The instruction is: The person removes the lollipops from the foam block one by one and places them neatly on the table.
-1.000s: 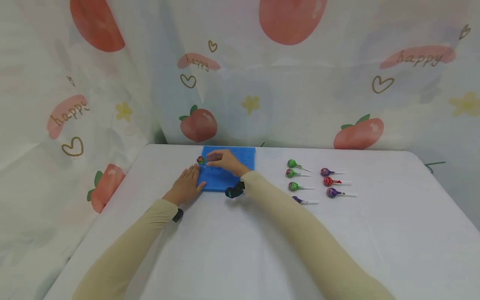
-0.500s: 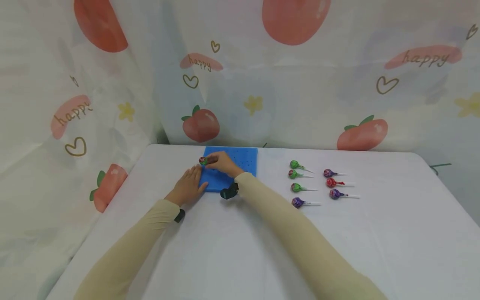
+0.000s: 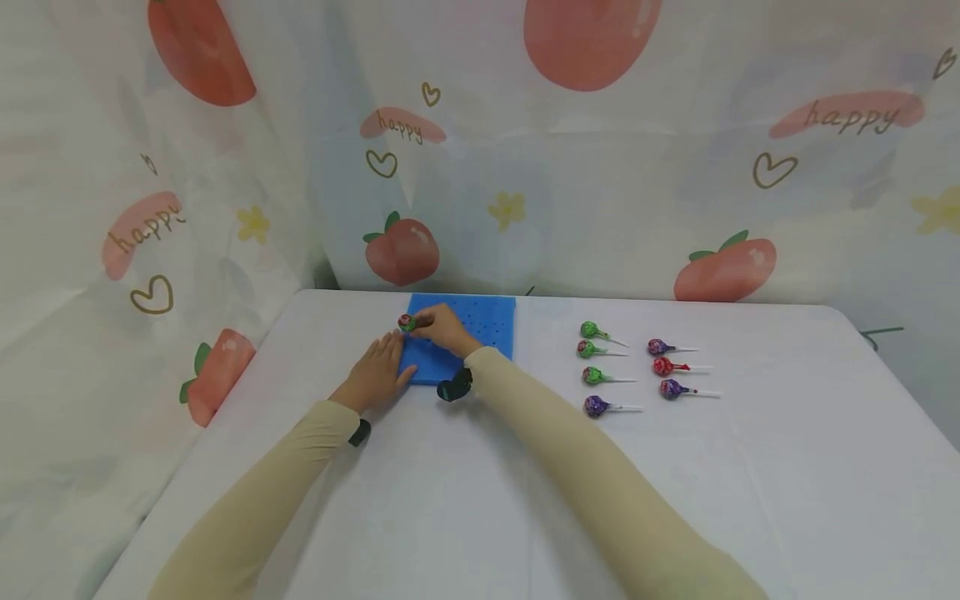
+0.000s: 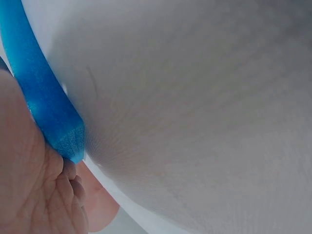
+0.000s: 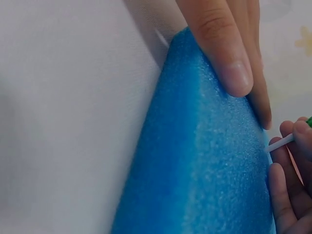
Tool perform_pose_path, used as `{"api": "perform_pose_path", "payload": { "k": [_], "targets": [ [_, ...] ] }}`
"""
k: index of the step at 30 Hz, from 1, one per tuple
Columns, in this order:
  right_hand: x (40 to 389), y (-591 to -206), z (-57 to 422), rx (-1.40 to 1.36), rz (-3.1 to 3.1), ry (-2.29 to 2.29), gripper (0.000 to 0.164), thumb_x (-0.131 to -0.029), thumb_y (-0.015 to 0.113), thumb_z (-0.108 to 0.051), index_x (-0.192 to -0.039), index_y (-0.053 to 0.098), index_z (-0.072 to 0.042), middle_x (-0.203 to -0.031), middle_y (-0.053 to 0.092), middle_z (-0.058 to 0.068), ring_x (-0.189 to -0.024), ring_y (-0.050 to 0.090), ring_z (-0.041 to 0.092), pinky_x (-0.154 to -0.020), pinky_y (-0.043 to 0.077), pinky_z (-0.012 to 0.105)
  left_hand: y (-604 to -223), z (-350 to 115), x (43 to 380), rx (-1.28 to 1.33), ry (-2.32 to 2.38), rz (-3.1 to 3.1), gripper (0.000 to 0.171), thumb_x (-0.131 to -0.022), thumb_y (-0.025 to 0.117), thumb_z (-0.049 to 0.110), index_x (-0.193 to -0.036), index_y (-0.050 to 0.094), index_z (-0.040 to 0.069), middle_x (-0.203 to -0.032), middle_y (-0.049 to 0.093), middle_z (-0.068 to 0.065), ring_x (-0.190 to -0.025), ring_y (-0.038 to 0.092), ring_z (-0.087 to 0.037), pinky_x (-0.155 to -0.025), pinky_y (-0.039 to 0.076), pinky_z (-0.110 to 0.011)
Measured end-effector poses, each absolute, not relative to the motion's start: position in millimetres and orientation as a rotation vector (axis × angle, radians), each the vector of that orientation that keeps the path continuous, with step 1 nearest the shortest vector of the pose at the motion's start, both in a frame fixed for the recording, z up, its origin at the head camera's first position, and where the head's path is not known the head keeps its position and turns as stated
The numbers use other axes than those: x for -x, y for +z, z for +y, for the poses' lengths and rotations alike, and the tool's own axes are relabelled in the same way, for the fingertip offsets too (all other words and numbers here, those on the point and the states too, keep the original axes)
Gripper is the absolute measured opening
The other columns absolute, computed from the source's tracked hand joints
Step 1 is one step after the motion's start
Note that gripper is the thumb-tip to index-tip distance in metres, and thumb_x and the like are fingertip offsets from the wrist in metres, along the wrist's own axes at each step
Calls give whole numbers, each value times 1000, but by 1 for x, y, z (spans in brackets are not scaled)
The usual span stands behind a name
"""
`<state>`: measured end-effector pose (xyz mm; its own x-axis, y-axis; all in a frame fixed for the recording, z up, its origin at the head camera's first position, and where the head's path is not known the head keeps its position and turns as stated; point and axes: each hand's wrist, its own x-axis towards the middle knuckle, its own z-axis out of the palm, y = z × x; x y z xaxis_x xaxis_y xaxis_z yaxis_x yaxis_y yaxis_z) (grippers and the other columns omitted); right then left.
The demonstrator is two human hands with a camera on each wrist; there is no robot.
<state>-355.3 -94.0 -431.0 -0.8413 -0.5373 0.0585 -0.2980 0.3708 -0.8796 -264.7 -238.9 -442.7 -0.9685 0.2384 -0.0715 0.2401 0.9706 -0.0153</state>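
Note:
In the head view, a blue foam board (image 3: 431, 363) dotted with small holes lies at the back left of the table. My left hand (image 3: 372, 372) rests flat along its left side, fingers straight and thumb at the front edge. Over the board's back left corner, my right hand (image 3: 446, 327) pinches a lollipop (image 3: 406, 322) with a red and green wrapper. Its white stick (image 5: 281, 143) shows in the right wrist view, pointing at the foam, its end right at the board's surface. The left wrist view has the left palm (image 4: 29, 165) against the foam's edge (image 4: 53, 102).
Right of the board, several wrapped lollipops lie in two columns on the white table (image 3: 480, 500). The nearer column has green ones (image 3: 592, 376) and a purple one (image 3: 596, 406); the farther has a red one (image 3: 662, 367) between two purple ones (image 3: 671, 389). A patterned curtain (image 3: 585, 183) hangs behind.
The right hand has closed in on the lollipop at the board's left corner and now pinches it, its wrist shifting slightly left. The left hand keeps its place on the board.

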Motion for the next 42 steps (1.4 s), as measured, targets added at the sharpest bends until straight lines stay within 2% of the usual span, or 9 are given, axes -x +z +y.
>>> {"api": "perform_pose_path", "payload": {
  "k": [4, 12, 29, 42],
  "targets": [
    [354, -428, -91, 694, 2330, -1533, 27, -88, 65, -10, -113, 67, -2, -113, 68, 15, -100, 66, 23, -85, 55, 28, -442, -238, 265, -371, -27, 3046, 69, -101, 36, 39, -145, 19, -11, -153, 20, -26, -144, 19, -37, -118, 16, -48],
    [353, -420, -85, 680, 2245, -1643, 30, -88, 64, -12, -116, 65, 0, -115, 67, 16, -105, 65, 24, -87, 55, 29, -440, -237, 264, -374, -40, 3044, 68, -101, 36, 39, -145, 19, -11, -154, 19, -26, -144, 18, -37, -118, 16, -48],
    [350, -411, -50, 771, 2318, -1553, 29, -88, 66, -16, -112, 67, 0, -111, 69, 16, -99, 67, 23, -86, 55, 30, -440, -236, 261, -386, 2, 3056, 69, -101, 37, 38, -145, 18, -11, -153, 20, -26, -144, 19, -37, -118, 16, -48],
    [331, -391, -21, 828, 2296, -1478, 25, -88, 65, -15, -109, 69, -1, -106, 71, 15, -97, 68, 21, -89, 54, 34, -437, -237, 260, -384, 18, 3048, 69, -101, 37, 37, -145, 17, -11, -153, 19, -26, -144, 17, -38, -118, 15, -48]
  ]
}}
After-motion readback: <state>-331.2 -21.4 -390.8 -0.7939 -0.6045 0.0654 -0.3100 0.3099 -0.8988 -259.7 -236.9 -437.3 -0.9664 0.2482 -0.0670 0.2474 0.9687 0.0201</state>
